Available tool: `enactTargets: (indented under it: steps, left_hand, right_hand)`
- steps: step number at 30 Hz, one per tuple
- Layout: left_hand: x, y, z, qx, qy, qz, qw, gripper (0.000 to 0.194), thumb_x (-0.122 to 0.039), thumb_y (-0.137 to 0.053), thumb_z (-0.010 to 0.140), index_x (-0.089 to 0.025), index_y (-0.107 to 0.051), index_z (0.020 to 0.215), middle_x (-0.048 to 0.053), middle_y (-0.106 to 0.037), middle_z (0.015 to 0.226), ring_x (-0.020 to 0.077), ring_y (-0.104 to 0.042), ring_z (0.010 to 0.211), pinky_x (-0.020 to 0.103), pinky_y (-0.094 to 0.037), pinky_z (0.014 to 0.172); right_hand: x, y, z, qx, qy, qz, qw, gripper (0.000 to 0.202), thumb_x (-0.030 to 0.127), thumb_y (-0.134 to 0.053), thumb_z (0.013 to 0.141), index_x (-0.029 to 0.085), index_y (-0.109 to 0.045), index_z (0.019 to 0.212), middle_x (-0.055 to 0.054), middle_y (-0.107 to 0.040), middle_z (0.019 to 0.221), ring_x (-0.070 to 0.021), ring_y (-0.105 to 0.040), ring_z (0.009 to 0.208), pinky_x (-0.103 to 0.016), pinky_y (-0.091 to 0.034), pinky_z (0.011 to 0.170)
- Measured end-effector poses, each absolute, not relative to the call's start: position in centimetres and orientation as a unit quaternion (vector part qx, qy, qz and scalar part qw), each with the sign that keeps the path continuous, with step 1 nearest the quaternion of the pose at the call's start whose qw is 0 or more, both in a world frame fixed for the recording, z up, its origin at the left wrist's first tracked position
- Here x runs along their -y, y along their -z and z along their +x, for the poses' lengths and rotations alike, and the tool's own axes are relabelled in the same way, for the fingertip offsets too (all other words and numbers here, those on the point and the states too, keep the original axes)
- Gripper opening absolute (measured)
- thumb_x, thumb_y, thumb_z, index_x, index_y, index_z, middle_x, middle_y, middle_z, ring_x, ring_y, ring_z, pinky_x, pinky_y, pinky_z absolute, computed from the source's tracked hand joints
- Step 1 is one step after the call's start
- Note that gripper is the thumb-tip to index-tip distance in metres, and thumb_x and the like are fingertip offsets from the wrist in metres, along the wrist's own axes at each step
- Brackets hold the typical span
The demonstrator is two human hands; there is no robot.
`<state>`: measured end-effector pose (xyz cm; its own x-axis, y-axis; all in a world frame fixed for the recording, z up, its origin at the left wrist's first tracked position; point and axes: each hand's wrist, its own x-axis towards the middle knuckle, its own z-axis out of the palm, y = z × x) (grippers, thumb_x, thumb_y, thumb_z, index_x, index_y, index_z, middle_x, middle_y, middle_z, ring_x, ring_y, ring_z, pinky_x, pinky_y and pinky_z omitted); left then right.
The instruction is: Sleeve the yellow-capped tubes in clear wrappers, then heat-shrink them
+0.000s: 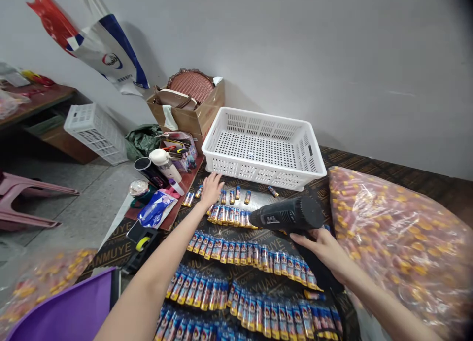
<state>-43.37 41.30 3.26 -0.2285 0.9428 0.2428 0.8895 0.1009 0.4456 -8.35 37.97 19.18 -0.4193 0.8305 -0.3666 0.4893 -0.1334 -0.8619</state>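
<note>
My right hand (323, 247) is wrapped round the handle of a black hair dryer (284, 214), whose nozzle points left over the small bottles. Reaching to the back of the table, my left hand (212, 189) has its fingers stretched out beside a few loose bottles (223, 197); their tips are small and partly unclear. Below it stands a short row of blue-and-yellow labelled bottles (231, 216) on a shiny silvery patch. Longer rows of the same bottles (254, 256) run across the dark printed table, nearer to me.
A white plastic crate (264, 173) sits against the wall. To the right lies a large clear bag of yellow-capped pieces (402, 232). On the left are a white flask (166, 164), a black tape dispenser (142, 247), a purple bin (70, 311) and a cardboard box (210, 107).
</note>
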Motion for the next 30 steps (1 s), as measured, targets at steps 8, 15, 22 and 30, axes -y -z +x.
enactTargets:
  steps: [8, 15, 22, 30]
  left_hand:
    - [-34.4, -5.3, -48.1, -0.812, -0.288, 0.5, 0.089, 0.03, -0.016, -0.046, 0.085, -0.011, -0.059, 0.112, 0.014, -0.059, 0.118, 0.0211, -0.051, 0.111, 0.034, -0.036, 0.099]
    - [-35.0, -2.4, -40.0, -0.829, -0.181, 0.485, 0.214, 0.02, -0.034, -0.059, 0.075, -0.017, -0.068, 0.081, 0.007, -0.069, 0.079, 0.0206, -0.063, 0.078, 0.028, -0.046, 0.071]
    - [-36.2, -2.1, -37.4, -0.849, -0.094, 0.467, 0.23, 0.029, -0.04, -0.063, 0.068, -0.014, -0.068, 0.077, 0.017, -0.068, 0.085, 0.0297, -0.063, 0.088, 0.033, -0.046, 0.073]
    - [-39.3, -4.1, -39.3, -0.856, -0.131, 0.446, 0.226, 0.043, -0.052, -0.055, 0.074, -0.014, -0.068, 0.088, 0.017, -0.068, 0.09, 0.0296, -0.063, 0.09, 0.032, -0.045, 0.072]
  right_hand:
    - [-37.6, -18.7, -13.9, 0.669, -0.57, -0.45, 0.159, 0.045, 0.045, -0.066, 0.072, 0.012, -0.067, 0.103, -0.01, -0.069, 0.106, -0.0295, -0.062, 0.098, -0.039, -0.046, 0.089]
    - [-37.6, -19.5, -11.7, 0.656, -0.558, -0.482, 0.163, 0.045, 0.046, -0.069, 0.068, 0.014, -0.069, 0.099, -0.009, -0.07, 0.104, -0.0299, -0.061, 0.1, -0.038, -0.046, 0.09]
    - [-38.8, -19.0, -5.3, 0.598, -0.505, -0.593, 0.189, 0.047, 0.049, -0.069, 0.066, 0.011, -0.068, 0.095, -0.011, -0.072, 0.096, -0.0296, -0.064, 0.091, -0.035, -0.05, 0.076]
    - [-38.1, -19.0, -7.1, 0.574, -0.561, -0.569, 0.177, 0.036, 0.047, -0.069, 0.066, 0.014, -0.071, 0.082, -0.009, -0.073, 0.084, -0.0253, -0.066, 0.08, -0.031, -0.051, 0.066]
